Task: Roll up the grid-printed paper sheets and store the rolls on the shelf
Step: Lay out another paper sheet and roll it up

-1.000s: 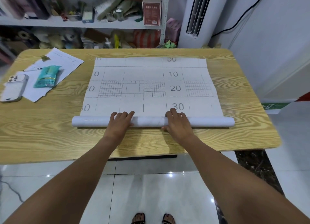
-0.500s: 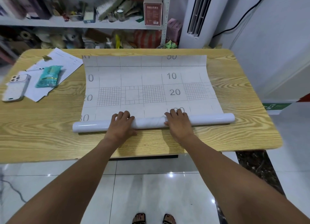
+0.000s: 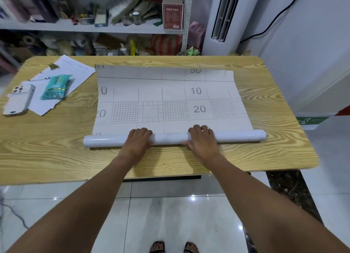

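My left hand (image 3: 139,141) and right hand (image 3: 201,139) curl over the roll (image 3: 170,138) on the bench (image 3: 56,158); most of the sheet (image 3: 170,93) lies unrolled, so I judge shelf (image 3: 75,26) storage comes later.

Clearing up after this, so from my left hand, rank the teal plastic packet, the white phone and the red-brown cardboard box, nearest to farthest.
1. Teal plastic packet, on papers left of the left hand.
2. White phone, table's left edge.
3. Red-brown cardboard box, on the back shelf.
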The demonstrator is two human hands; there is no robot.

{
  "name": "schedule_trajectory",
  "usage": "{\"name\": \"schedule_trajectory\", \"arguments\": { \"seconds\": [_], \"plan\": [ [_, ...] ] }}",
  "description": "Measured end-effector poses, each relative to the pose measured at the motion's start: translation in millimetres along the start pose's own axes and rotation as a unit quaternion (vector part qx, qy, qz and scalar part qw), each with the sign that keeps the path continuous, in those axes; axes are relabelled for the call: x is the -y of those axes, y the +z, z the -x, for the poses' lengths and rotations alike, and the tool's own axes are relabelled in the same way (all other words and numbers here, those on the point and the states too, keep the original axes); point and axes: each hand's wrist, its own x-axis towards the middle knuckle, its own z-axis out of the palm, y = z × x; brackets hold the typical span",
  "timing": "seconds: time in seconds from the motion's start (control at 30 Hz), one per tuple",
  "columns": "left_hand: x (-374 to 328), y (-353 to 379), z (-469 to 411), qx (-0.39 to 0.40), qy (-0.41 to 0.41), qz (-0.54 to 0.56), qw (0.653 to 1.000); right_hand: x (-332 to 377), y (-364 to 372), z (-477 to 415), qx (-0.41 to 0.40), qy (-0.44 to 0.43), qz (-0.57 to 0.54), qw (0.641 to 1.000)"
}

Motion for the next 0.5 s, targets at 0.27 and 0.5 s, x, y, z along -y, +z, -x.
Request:
{"name": "schedule_trajectory", "arguments": {
  "seconds": [0.27,0.5],
  "plan": [
    [-7.6,-6.5,5.8,-0.01,0.024,-0.033,0.999,-3.8,-2.2,0.5,0.037,-0.004,0.047,0.998],
    [-3.3,-0.1,2.1,0.012,0.017,-0.021,1.0,-5.5,-7.9,-4.9,0.057,-0.029,-0.004,0.998]
  ]
}}
